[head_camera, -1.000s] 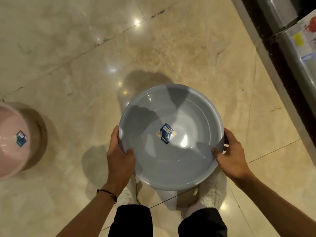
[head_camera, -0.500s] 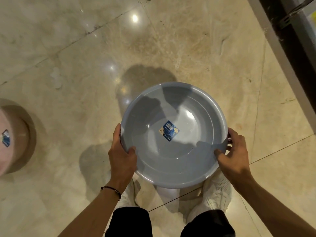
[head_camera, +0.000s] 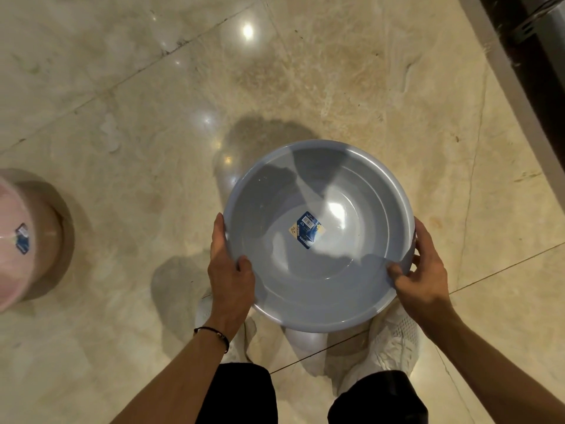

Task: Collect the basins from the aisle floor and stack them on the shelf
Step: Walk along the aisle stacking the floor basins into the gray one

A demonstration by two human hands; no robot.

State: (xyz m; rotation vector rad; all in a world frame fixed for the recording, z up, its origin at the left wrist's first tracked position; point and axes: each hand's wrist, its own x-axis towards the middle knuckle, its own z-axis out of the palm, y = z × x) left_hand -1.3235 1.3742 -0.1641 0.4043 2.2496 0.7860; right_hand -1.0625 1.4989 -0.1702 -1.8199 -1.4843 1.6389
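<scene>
While it is held up over the floor, grey basin (head_camera: 318, 237): it sits between both hands, open side up, in front of the person's legs. It is round, smooth and shiny inside.

Where the grey basin is: up in the air above the shoes, not touching the floor (head_camera: 122, 270).

Left hand (head_camera: 229, 270): it is on the left side of the grey basin's rim. The thumb lies inside the basin and the fingers go along the outside edge.

Left grip: closed snug on the rim, holding the grey basin.

Right hand (head_camera: 423, 276): it is on the right side of the rim. The thumb presses on the inside and the fingers curl round under the outside.

Right grip: closed on the rim too, holding the same grey basin.

Sticker (head_camera: 307, 230): a small blue label with some white on it, stuck flat in the middle of the grey basin's bottom. The words are too small to read.

Pink basin (head_camera: 18, 240): it is on the floor at the far left, well apart from the grey basin. Only part of it shows. It has a small blue label on it too.

Wrist band (head_camera: 214, 333): a thin dark band goes round the left wrist.

Shoes (head_camera: 394, 338): white shoes stand on the floor, partly hidden under the grey basin.

Trousers (head_camera: 241, 393): dark, at the bottom edge.

Floor: shiny tan tiles with thin dark lines between them and bright light spots.

Shelf base (head_camera: 526, 65): a dark strip and a grey metal edge run down the top right corner.
</scene>
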